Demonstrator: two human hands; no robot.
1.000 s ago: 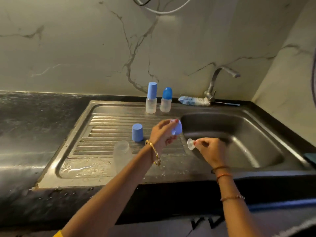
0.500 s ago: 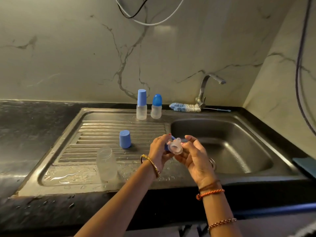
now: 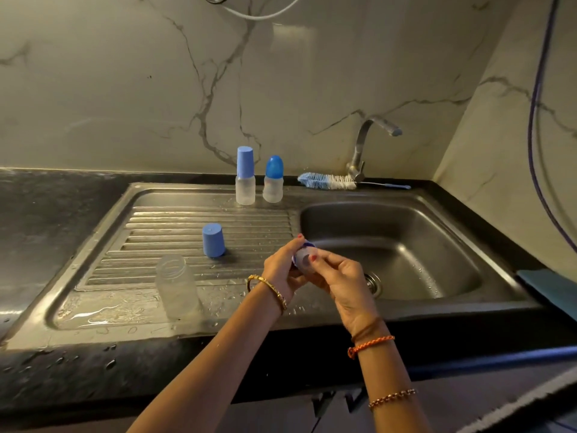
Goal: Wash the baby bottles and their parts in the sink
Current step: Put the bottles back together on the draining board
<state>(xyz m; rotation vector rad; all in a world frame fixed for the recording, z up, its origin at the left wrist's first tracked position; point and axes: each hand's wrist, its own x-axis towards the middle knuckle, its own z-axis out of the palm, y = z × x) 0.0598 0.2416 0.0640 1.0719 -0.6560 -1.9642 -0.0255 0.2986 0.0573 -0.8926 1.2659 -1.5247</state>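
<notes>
My left hand [image 3: 282, 268] grips a blue bottle ring [image 3: 307, 245] at the basin's left edge. My right hand [image 3: 338, 275] pinches a clear nipple [image 3: 304, 260] and presses it into that ring. An open clear bottle [image 3: 178, 285] stands on the wet drainboard [image 3: 156, 220]. A loose blue cap [image 3: 213, 240] stands behind it. Two capped bottles, one with a tall cap [image 3: 245, 176] and one with a rounded cap [image 3: 273, 179], stand at the back of the sink.
The basin [image 3: 421, 245] lies to the right with its drain [image 3: 373, 282] partly behind my right hand. A tap [image 3: 368, 142] rises at the back, and a blue-white bottle brush [image 3: 327, 181] lies beside it. Dark wet counter [image 3: 46, 214] surrounds the sink.
My hands came together from apart: the right hand brought the nipple to the blue ring held in the left, and now the nipple sits against the ring.
</notes>
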